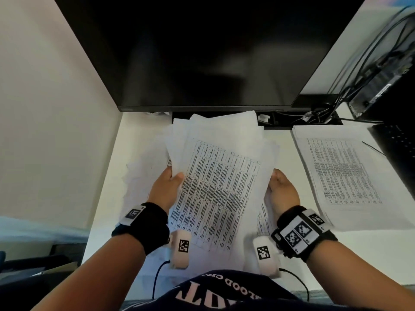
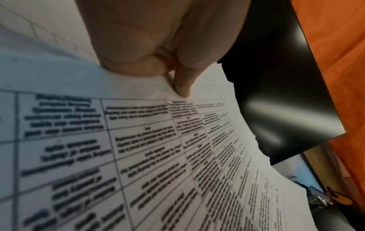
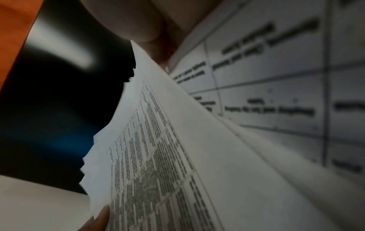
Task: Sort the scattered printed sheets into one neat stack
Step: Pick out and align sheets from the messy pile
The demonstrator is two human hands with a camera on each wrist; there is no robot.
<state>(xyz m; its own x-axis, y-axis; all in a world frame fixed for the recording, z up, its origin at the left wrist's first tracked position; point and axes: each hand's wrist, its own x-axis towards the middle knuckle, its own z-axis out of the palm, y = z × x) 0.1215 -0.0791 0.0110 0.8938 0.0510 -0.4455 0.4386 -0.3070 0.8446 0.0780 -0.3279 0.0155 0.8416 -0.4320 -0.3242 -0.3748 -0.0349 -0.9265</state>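
Observation:
A loose bundle of printed sheets (image 1: 220, 187) with table text is lifted over the white desk, its far edges fanned unevenly. My left hand (image 1: 167, 184) grips the bundle's left edge, thumb on top. My right hand (image 1: 283, 189) holds the right edge, with fingers hidden under the paper. In the left wrist view the thumb (image 2: 182, 84) presses on the top sheet (image 2: 177, 156). The right wrist view shows the bundle's staggered edges (image 3: 158, 148) from the side. A second pile of printed sheets (image 1: 343, 173) lies flat on the desk at the right.
A dark monitor (image 1: 202, 52) stands right behind the bundle. A black computer with cables (image 1: 386, 70) sits at the back right, and a black keyboard (image 1: 397, 144) lies beside the right pile. A white partition (image 1: 51, 108) closes the left side.

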